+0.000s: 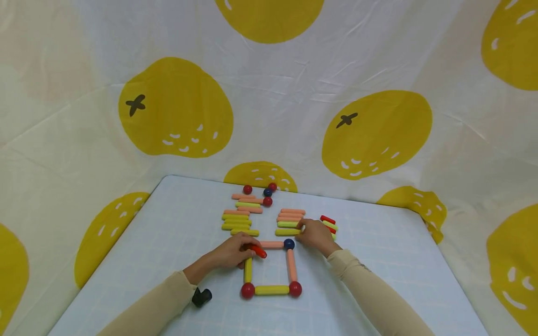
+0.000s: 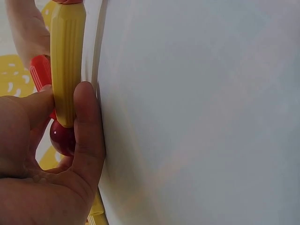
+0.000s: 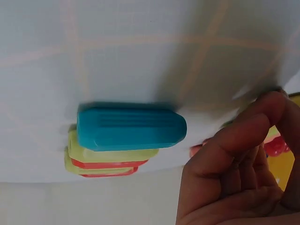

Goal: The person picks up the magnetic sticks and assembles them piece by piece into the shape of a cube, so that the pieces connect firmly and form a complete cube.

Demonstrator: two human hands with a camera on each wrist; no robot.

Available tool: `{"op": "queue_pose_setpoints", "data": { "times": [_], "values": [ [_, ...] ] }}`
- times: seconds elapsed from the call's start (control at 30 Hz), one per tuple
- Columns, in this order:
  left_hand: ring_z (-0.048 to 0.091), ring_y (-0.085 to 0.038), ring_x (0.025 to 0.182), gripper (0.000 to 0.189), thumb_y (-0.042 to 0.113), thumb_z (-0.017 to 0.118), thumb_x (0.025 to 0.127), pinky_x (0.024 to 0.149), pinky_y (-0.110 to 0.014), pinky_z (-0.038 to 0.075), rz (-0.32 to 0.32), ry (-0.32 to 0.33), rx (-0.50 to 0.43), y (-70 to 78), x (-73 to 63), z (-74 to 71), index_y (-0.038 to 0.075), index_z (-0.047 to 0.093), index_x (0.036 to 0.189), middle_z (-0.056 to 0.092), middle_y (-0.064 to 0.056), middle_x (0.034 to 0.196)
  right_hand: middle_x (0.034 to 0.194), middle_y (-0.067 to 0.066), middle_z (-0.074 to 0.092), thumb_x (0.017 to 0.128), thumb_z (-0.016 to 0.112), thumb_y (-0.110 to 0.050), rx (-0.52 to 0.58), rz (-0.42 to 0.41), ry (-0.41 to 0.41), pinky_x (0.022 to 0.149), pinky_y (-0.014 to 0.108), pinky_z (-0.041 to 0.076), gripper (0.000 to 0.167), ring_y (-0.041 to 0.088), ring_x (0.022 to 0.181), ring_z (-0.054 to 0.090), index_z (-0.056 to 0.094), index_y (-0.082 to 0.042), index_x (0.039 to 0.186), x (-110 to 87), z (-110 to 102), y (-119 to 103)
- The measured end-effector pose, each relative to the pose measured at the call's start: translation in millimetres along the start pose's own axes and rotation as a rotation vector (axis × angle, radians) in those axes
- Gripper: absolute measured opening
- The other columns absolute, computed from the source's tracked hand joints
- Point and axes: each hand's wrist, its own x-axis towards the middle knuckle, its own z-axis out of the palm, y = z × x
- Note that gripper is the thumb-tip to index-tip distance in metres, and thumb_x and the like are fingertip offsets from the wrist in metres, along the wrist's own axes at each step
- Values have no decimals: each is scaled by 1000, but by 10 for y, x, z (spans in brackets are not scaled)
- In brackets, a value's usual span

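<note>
In the head view my left hand [image 1: 232, 252] holds a red magnetic rod [image 1: 261, 252] over the far-left corner of a square. Its fingers also lie either side of the yellow rod [image 2: 68, 61], beside a dark red ball [image 2: 61, 138], in the left wrist view. Peach rods [image 1: 292, 266], yellow rods [image 1: 272, 290], two red balls [image 1: 295, 289] and a blue ball [image 1: 288, 244] show in that square. My right hand [image 1: 316, 234], fingers bent, reaches the right end of a yellow rod [image 1: 287, 232] in a small stack; its fingertips' grip is hidden.
Left of centre lies a row of yellow and peach rods [image 1: 236, 221]. Red balls [image 1: 247, 189] and a small blue ball [image 1: 267, 192] stand at the back. A teal rod [image 3: 131, 129] lies by red and lime rods [image 1: 329, 219]. A black object [image 1: 201, 297] is near my left wrist.
</note>
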Motion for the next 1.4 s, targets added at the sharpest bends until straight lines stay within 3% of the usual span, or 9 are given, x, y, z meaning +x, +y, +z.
{"op": "queue_pose_setpoints", "data": {
  "times": [0.3, 0.63, 0.77, 0.87, 1.03, 1.27, 1.4],
  "values": [
    [57, -16, 61, 22, 15, 63, 101, 58, -25, 52, -15, 4, -9, -5, 11, 2, 28, 71, 118, 54, -8, 121, 102, 5, 74, 89, 79, -32, -125, -38, 24, 77, 35, 55, 32, 20, 84, 60, 76, -11, 113, -25, -17, -18],
    [58, -16, 62, 22, 14, 63, 102, 57, -25, 52, 15, 0, -5, -30, 22, 11, 26, 70, 118, 54, -9, 123, 107, 5, 76, 89, 79, -34, -107, -72, 38, 84, 38, 58, 35, 18, 88, 63, 78, -10, 114, -31, -40, 131],
    [58, -17, 63, 21, 14, 63, 102, 58, -25, 52, 10, 8, -8, -31, 33, 12, 27, 71, 117, 54, -9, 124, 99, 2, 76, 90, 78, -33, -76, -104, 60, 73, 33, 56, 31, 16, 81, 62, 78, -12, 113, -80, -141, 169],
    [58, -17, 66, 22, 14, 64, 101, 58, -26, 52, -2, 21, -5, -29, 35, 17, 28, 71, 116, 52, -11, 133, 87, 1, 73, 91, 77, -31, 2, -115, 13, 64, 29, 50, 29, 14, 72, 60, 77, -11, 112, -149, -252, 155],
    [59, -19, 68, 22, 13, 64, 101, 59, -27, 53, -12, 37, -8, -11, 27, 14, 27, 72, 117, 50, -13, 142, 78, 0, 70, 92, 76, -30, 138, -110, -136, 65, 27, 50, 25, 14, 69, 62, 76, -11, 108, -281, -374, 123],
    [57, -18, 74, 22, 13, 64, 101, 59, -27, 53, -20, 45, -5, 6, 26, 17, 25, 71, 117, 52, -12, 137, 75, 1, 70, 92, 76, -30, 161, -133, -216, 66, 27, 48, 16, 14, 69, 61, 77, -15, 98, -442, -406, 34],
    [58, -18, 66, 22, 12, 64, 101, 58, -27, 53, -10, 40, -18, 15, 38, 18, 25, 71, 118, 55, -10, 127, 72, 1, 70, 93, 76, -29, 178, -164, -251, 63, 26, 46, 16, 13, 67, 60, 77, -14, 96, -532, -355, 8]
  ]
}}
